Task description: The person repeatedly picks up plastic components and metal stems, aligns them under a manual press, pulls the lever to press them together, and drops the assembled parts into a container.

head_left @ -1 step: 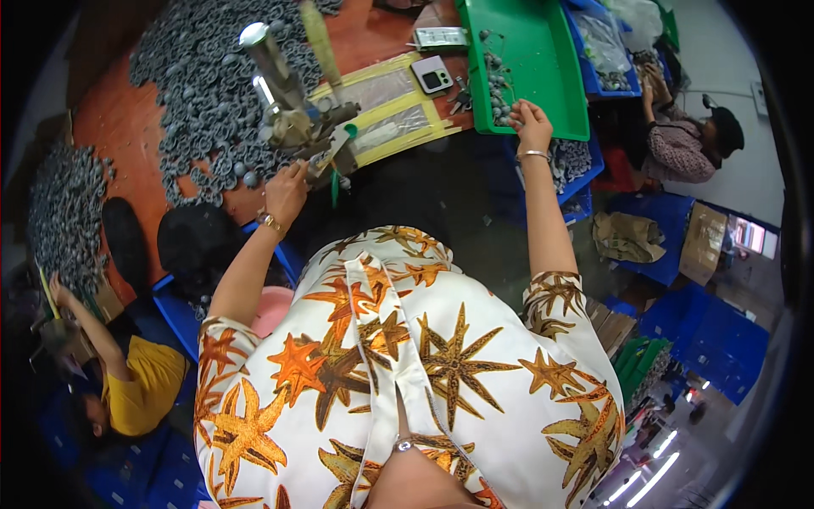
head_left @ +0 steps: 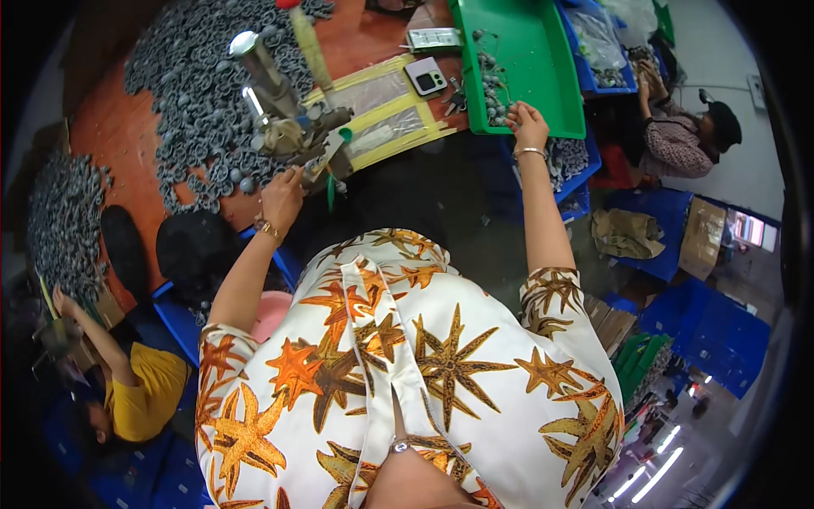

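Observation:
My left hand (head_left: 281, 201) is at the near side of a metal bench press (head_left: 284, 127), its fingers pinched together by the press's lower end. What they hold, if anything, is too small to make out. A green strip (head_left: 331, 193) hangs beside the press. My right hand (head_left: 529, 127) is at the near edge of a green tray (head_left: 543, 72), thumb and fingertips closed together. Small grey balls (head_left: 494, 109) lie in the tray beside these fingertips. Whether a part sits between them cannot be seen. A wrapped yellowish handle with a red knob (head_left: 288, 3) rises behind the press.
Grey rings and balls (head_left: 199, 93) are heaped on the orange table (head_left: 110, 165). A phone (head_left: 426, 76) and keys (head_left: 457, 98) lie left of the tray. Blue bins (head_left: 588, 178) stand below it. One person in yellow (head_left: 148, 394) works at left, another (head_left: 678, 144) at far right.
The view has shifted slightly, and the press now appears a little lower and further left. The red knob has come into view. Both hands stay at the same places, fingers still closed.

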`<state>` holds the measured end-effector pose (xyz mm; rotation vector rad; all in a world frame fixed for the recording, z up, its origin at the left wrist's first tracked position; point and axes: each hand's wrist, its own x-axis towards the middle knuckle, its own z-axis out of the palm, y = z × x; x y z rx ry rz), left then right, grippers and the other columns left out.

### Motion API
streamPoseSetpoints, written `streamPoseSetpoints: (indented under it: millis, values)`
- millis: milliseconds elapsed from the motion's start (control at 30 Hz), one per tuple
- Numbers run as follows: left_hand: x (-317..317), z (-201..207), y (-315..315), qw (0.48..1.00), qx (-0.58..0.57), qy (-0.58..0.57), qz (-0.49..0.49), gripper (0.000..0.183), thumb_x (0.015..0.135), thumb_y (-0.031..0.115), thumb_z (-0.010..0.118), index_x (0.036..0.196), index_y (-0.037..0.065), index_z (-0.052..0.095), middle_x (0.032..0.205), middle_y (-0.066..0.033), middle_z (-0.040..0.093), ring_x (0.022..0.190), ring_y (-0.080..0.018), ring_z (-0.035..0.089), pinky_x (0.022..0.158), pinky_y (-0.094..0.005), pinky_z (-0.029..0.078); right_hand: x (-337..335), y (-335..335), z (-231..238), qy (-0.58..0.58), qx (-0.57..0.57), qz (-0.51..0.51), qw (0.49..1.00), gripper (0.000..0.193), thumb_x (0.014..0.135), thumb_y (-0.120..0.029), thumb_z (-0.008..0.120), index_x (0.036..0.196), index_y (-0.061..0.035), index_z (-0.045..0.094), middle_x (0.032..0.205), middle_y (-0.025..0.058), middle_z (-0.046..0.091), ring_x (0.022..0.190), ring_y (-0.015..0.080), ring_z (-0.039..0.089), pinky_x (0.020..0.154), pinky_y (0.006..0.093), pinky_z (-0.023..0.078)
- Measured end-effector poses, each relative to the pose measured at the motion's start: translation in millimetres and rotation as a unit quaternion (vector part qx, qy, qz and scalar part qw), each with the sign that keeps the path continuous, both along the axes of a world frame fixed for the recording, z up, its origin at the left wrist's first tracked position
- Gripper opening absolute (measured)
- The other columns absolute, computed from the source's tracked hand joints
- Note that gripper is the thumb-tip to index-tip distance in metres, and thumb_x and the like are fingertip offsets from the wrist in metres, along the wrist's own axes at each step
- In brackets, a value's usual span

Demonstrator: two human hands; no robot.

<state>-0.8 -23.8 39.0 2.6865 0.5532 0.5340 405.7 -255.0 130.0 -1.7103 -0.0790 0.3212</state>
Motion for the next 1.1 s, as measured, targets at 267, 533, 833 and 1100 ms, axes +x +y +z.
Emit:
streamPoseSetpoints:
  millis: [267, 533, 833, 1100]
  values:
    - [-1.6, 8.3, -50.7, 0.851, -0.459, -0.06, 0.248, 0.021, 0.086, 0.016, 0.053, 0.083, -0.002, 0.063, 0.052, -0.0071, 0.055, 0.047, -0.0112, 0.052, 0.045, -0.0267, 0.037, 60.0, 22.9, -37.4, 0.104, 0.035, -0.064, 0.992, 0.025, 0.08, 0.002, 0.055, 0.104, 0.0079, 0.053, 0.082, 0.0142, 0.059, 0.062, 0.0184, 0.058, 0.054, 0.0273, 0.052]
    - [-51.8, 75.8, -64.0, 0.602, -0.747, -0.171, 0.225, 0.02, 0.09, 0.016, 0.049, 0.087, 0.0, 0.059, 0.062, -0.0032, 0.054, 0.044, -0.0069, 0.041, 0.041, -0.0198, 0.034, 100.6, 79.2, -109.7, -0.165, -0.473, 0.099, 0.86, 0.031, 0.07, -0.028, 0.065, 0.09, -0.0054, 0.067, 0.09, 0.0154, 0.065, 0.083, 0.0279, 0.063, 0.072, 0.0365, 0.049]
    - [-207.5, 97.4, 113.9, 0.578, -0.336, -0.58, 0.466, 0.03, 0.093, 0.023, 0.044, 0.112, 0.001, 0.051, 0.102, -0.0101, 0.059, 0.087, -0.0196, 0.058, 0.075, -0.0306, 0.047, 96.0, 33.1, -98.9, 0.162, -0.118, 0.162, 0.966, 0.016, 0.082, -0.015, 0.059, 0.093, -0.0032, 0.062, 0.064, -0.0022, 0.054, 0.052, 0.0064, 0.046, 0.047, 0.0218, 0.039]
    - [-154.6, -9.8, 169.5, 0.855, -0.08, 0.003, 0.512, 0.047, 0.073, 0.024, 0.065, 0.111, 0.0, 0.053, 0.106, -0.0226, 0.056, 0.102, -0.0386, 0.051, 0.087, -0.0429, 0.041, 62.9, -11.1, -70.7, 0.102, -0.13, 0.249, 0.954, 0.022, 0.083, -0.01, 0.059, 0.103, -0.0009, 0.057, 0.078, 0.0017, 0.058, 0.059, 0.0071, 0.05, 0.052, 0.021, 0.043]
